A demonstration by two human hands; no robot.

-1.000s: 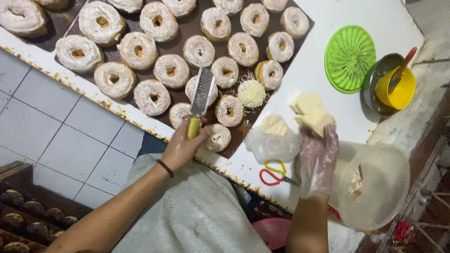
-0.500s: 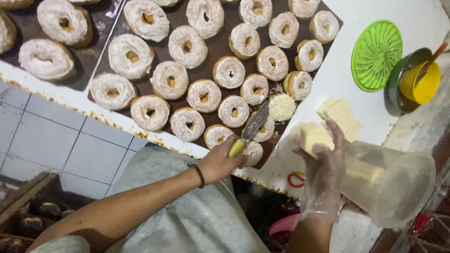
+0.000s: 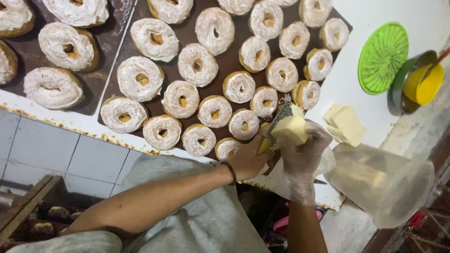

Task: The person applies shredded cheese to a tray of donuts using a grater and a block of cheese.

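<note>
My left hand (image 3: 247, 160) grips the yellow handle of a flat metal grater (image 3: 277, 117), held slanted over the near right corner of a brown tray (image 3: 187, 35) of white-iced doughnuts (image 3: 214, 111). My right hand (image 3: 302, 152), in a thin clear plastic glove, presses a pale yellow block of cheese (image 3: 290, 129) against the grater's blade. The doughnut under the grater is mostly hidden by both hands.
More cheese pieces (image 3: 346, 123) lie on the white counter (image 3: 370, 105) to the right. A green round lid (image 3: 383, 57) and a pot with yellow contents (image 3: 421, 82) sit at the far right. A clear plastic bag (image 3: 379, 182) lies at the counter's edge. A second doughnut tray (image 3: 101, 44) is on the left.
My right hand has brought the cheese block from beside the tray onto the grater. The grater has stayed over the near right doughnuts. The camera view has shifted.
</note>
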